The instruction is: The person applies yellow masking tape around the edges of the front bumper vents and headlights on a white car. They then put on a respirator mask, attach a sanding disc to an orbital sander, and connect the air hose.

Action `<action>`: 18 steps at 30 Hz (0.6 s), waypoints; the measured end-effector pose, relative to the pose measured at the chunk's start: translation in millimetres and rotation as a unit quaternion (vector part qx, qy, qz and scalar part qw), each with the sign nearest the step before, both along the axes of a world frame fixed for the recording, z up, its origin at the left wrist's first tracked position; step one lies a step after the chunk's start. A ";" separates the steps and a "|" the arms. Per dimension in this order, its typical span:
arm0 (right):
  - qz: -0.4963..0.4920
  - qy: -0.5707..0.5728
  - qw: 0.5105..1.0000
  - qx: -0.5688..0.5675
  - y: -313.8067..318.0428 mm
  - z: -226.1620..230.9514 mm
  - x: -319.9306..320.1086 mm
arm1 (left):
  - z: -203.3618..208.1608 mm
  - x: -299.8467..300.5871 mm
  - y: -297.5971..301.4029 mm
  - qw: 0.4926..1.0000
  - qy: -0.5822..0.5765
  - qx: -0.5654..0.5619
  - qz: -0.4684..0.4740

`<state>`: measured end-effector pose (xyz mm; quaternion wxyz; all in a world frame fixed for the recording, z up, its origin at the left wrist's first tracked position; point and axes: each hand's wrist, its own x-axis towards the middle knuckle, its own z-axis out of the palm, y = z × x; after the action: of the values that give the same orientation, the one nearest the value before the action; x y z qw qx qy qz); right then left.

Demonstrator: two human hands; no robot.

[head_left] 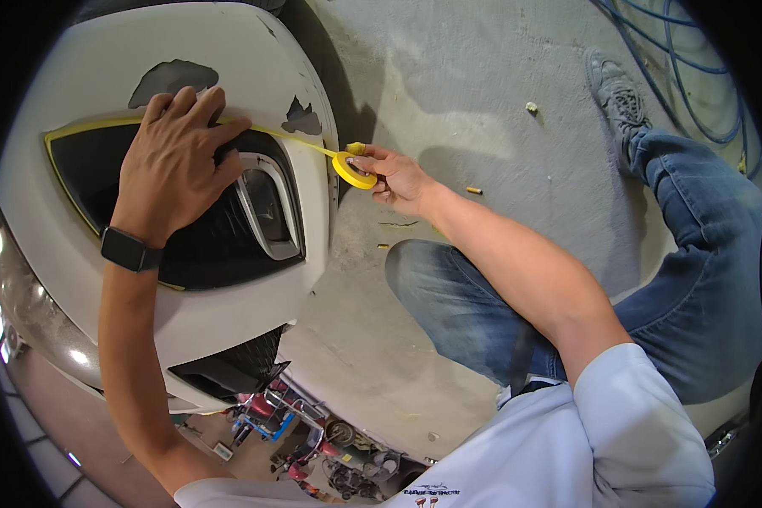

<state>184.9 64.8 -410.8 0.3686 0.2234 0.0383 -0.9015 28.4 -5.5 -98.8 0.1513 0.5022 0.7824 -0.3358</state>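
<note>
A white car bumper (245,51) with dark patches of missing paint fills the left side. Yellow masking tape (76,133) runs along the edge of its black grille opening (199,250). My left hand (169,161), with a watch on the wrist, rests on the upper edge of that opening, its fingers apart and bent over the tape line. A taut strip stretches from there to the yellow tape roll (353,172), which my right hand (398,180) pinches just off the bumper's right side. The left fingertips partly hide the taped edge.
A silver-framed trim piece (271,207) sits inside the opening. My bent knee (436,288) is close to the bumper on the grey concrete floor (491,110). Blue hoses (677,63) coil at the upper right. Motorcycle-like machinery (339,457) stands at the lower edge.
</note>
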 end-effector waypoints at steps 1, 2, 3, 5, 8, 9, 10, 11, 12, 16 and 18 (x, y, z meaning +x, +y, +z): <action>0.003 -0.013 1.000 -0.008 -3.8 1.1 1.2 | -0.2 0.0 0.7 1.000 -0.004 -0.026 0.006; 0.002 -0.014 1.000 -0.011 -7.6 1.9 2.8 | -0.5 -0.7 1.9 0.999 -0.019 -0.030 0.011; 0.008 -0.017 1.000 -0.013 -10.0 1.4 3.4 | -1.6 -1.0 3.3 0.999 -0.024 -0.030 0.010; 0.016 -0.016 1.000 -0.018 -14.3 0.3 5.1 | -2.8 -2.0 6.7 0.999 -0.030 -0.034 0.013; 0.017 0.009 0.999 -0.040 -15.3 -2.1 6.1 | -2.7 -4.3 13.5 0.997 -0.041 -0.061 0.030; 0.018 0.024 0.998 -0.055 -14.6 -1.7 9.3 | -1.9 -4.2 15.5 0.995 -0.047 -0.079 0.045; 0.032 0.021 0.998 -0.050 -13.4 -2.0 10.3 | -1.1 -5.0 17.5 0.993 -0.054 -0.092 0.055; 0.030 -0.001 0.998 -0.049 -12.9 -1.7 10.3 | -1.4 -4.7 18.6 0.992 -0.058 -0.098 0.057; 0.013 0.001 0.998 -0.054 -12.4 -1.0 12.0 | -1.5 -4.3 19.4 0.992 -0.059 -0.100 0.057; 0.019 0.012 0.999 -0.043 -10.3 -0.5 9.3 | -3.1 -4.2 20.0 0.994 -0.060 -0.079 0.033; 0.024 0.021 0.999 -0.038 -10.7 -0.5 8.1 | -4.7 -5.6 19.7 0.995 -0.065 -0.074 0.029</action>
<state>193.0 54.1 -411.3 0.3978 0.1895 0.0173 -0.8975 22.8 14.2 -103.5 0.2478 0.4876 0.7582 -0.3549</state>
